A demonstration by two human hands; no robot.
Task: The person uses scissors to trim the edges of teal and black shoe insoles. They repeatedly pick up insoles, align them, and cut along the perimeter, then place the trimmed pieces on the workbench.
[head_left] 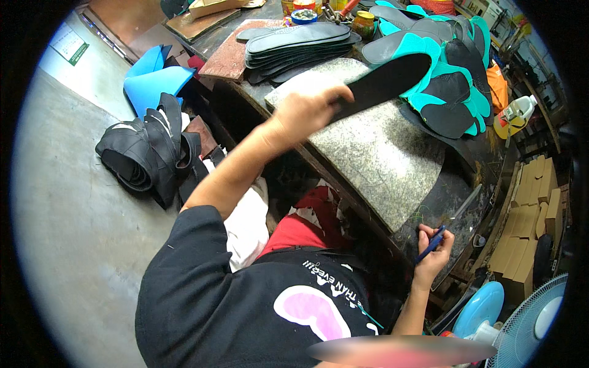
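Observation:
My left hand [307, 113], slightly blurred, grips one end of a black shoe insole [386, 86], which is held slanting above a speckled stone slab [383, 159]. The insole's far end overlaps a pile of teal-and-black cut insole pieces [451, 92]. By the slab's near right corner, my right hand [434, 251] is closed around a slim blue pen [431, 245]. Just past that hand, a narrow metal blade [467, 202] lies on the dark tabletop. Beyond my left hand sits a stack of black insoles [297, 46].
Jars [363, 24] and tins stand at the table's back. A jug of yellow liquid [514, 118] and cardboard boxes [521, 227] are on the right, with a blue fan [481, 310] nearer me. Rolled black material [144, 153] and blue foam sheets [153, 80] occupy the left.

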